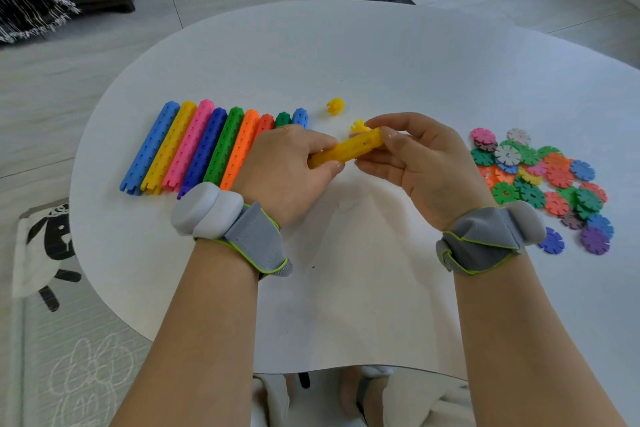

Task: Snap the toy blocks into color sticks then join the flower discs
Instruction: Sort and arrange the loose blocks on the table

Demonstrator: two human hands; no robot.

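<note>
yellow stick [349, 149] held just above the table [381, 62] at frame centre, tilted up to the right. left hand [287, 163] wrapped round its lower left end, right hand [415, 163] pinching the upper right end between thumb and fingertips. hands close together, both clamped on the same piece.

row of finished sticks [194, 146] lying side by side at left of centre, partly hidden behind the left hand. loose yellow block [335, 105] alone just above the hands, second yellow block [358, 126] peeking out behind the right fingers; cannot tell if already seated on the stick. flower discs [540, 180] in a loose pile at right, untouched.

handling, judged: hard light plastic, stiff, smooth but ribbed and notched so not much slip. likely bends or pops apart at a joint if grabbed only at the far ends, so better gripped close to the joint and pushed straight along the axis. single blocks small, best pinched by the sides with the prongs left free. discs thin and flat, probably best taken by the rim and joined slot to slot.

writing: no brand or label readable. faint mark on a white disc, too small to read. floor mat [52, 253] at lower left with a sheep drawing and scribbles, not legible. grey wrist bands [249, 236] unmarked.
</note>
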